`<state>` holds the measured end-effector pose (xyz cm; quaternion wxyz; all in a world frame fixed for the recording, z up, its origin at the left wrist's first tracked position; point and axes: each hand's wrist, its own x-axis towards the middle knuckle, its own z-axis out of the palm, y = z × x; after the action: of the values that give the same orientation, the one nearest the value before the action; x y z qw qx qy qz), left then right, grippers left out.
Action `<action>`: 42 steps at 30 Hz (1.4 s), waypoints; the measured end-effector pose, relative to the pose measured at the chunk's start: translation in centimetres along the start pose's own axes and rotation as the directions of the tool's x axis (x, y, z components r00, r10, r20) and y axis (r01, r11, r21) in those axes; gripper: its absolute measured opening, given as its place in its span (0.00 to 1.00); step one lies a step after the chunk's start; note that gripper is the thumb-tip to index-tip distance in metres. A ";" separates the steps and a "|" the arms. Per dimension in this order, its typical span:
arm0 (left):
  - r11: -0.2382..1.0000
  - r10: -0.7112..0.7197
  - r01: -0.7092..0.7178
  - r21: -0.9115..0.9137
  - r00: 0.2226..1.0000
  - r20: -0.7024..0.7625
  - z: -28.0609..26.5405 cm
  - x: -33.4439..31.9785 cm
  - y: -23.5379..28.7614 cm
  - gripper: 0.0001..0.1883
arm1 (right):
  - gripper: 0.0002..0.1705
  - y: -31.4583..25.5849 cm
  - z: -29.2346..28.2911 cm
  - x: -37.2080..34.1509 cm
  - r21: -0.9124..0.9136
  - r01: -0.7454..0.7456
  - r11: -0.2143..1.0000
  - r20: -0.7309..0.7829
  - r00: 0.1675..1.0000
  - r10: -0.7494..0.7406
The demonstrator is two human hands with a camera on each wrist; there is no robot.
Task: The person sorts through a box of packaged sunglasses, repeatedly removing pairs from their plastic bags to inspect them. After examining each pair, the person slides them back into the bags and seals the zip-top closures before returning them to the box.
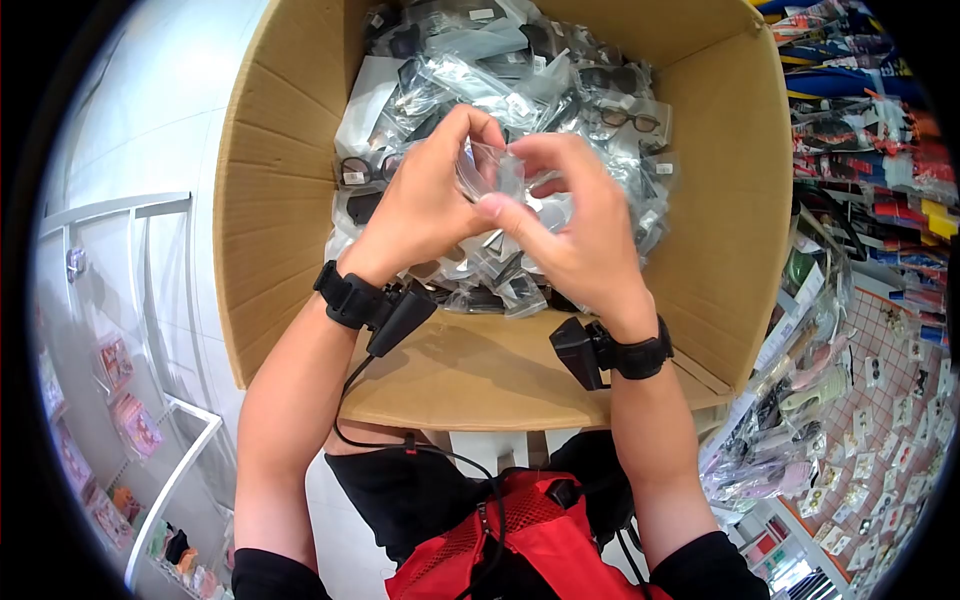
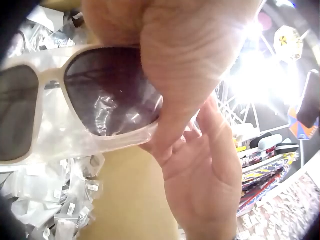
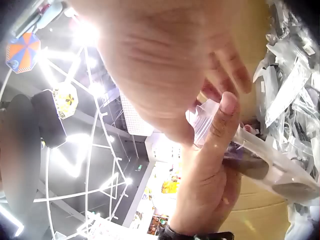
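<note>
My left hand grips a pair of sunglasses in a clear plastic bag over the open box. In the left wrist view the sunglasses show a pale frame and large dark lenses, seen through the film. Facing it, my right hand pinches the bag's end between thumb and curled fingers. The right wrist view shows the clear end of the bag between both hands, with the left thumb along it. The left hand covers part of one lens.
A large cardboard box surrounds the work, its front wall near my body. Inside lies a heap of bagged glasses, one brown-framed pair at right. A white rack stands left; packaged goods hang right.
</note>
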<state>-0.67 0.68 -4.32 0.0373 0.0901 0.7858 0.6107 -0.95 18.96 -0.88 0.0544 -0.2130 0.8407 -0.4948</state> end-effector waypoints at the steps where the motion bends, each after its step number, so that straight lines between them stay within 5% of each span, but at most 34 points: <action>1: 0.999 -0.035 0.035 0.022 0.999 -0.009 -0.3 0.1 0.4 0.29 | 0.20 -0.2 0.0 0.1 0.098 -0.091 0.991 -0.080 0.992 0.099; 3: 0.996 -0.070 0.071 0.045 0.997 -0.020 -0.5 0.1 0.5 0.29 | 0.15 0.2 0.0 0.2 0.063 -0.083 0.995 -0.126 0.988 0.091; 5: 0.994 0.026 -0.022 0.108 0.999 -0.038 -0.4 0.2 0.2 0.30 | 0.14 0.2 -0.5 0.2 0.054 -0.133 0.990 0.011 0.991 0.132; 9: 0.993 0.010 -0.007 0.117 1.000 -0.023 -0.8 0.1 0.8 0.31 | 0.12 0.3 0.1 0.1 0.137 -0.175 0.975 -0.082 0.979 0.187; 11: 0.982 -0.057 0.060 -0.180 0.998 0.020 -0.8 0.2 0.3 0.27 | 0.10 0.2 0.1 0.1 0.237 -0.165 0.957 -0.174 0.962 0.209; 12: 0.982 -0.056 0.059 -0.181 0.998 0.020 -0.8 0.4 0.3 0.27 | 0.10 0.2 0.0 0.1 0.236 -0.165 0.958 -0.175 0.962 0.209; 14: 0.845 -0.129 0.121 -0.521 0.991 0.020 -0.9 0.8 0.3 0.17 | 0.10 0.3 -0.2 0.3 0.318 -0.210 0.925 -0.242 0.925 0.294; 20: 0.871 -0.130 0.101 -0.480 0.991 -0.028 -1.4 1.0 0.2 0.12 | 0.09 0.2 -0.4 0.5 0.520 -0.209 0.828 -0.181 0.921 0.346; 25: 0.870 -0.128 0.057 -0.490 0.985 -0.114 -0.9 1.0 0.0 0.13 | 0.09 0.4 -0.4 0.3 0.417 -0.227 0.880 -0.163 0.934 0.318; 33: 0.877 -0.151 0.143 -0.459 0.988 0.019 -0.8 0.6 0.1 0.11 | 0.09 0.4 -0.2 0.2 0.438 -0.226 0.870 -0.166 0.931 0.326; 40: 0.907 -0.181 0.159 -0.390 0.983 -0.021 -1.1 0.4 0.9 0.10 | 0.08 0.2 -0.3 0.1 0.463 -0.226 0.857 -0.145 0.935 0.325; 42: 0.823 -0.186 0.202 -0.531 0.979 0.084 -1.2 0.4 1.1 0.11 | 0.08 0.2 -0.4 0.1 0.458 -0.222 0.861 -0.158 0.933 0.325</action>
<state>-1.22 -0.15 -2.96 0.1342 0.0046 0.5882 0.7975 -1.21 19.35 -0.87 0.0728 -0.0147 0.7322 -0.6771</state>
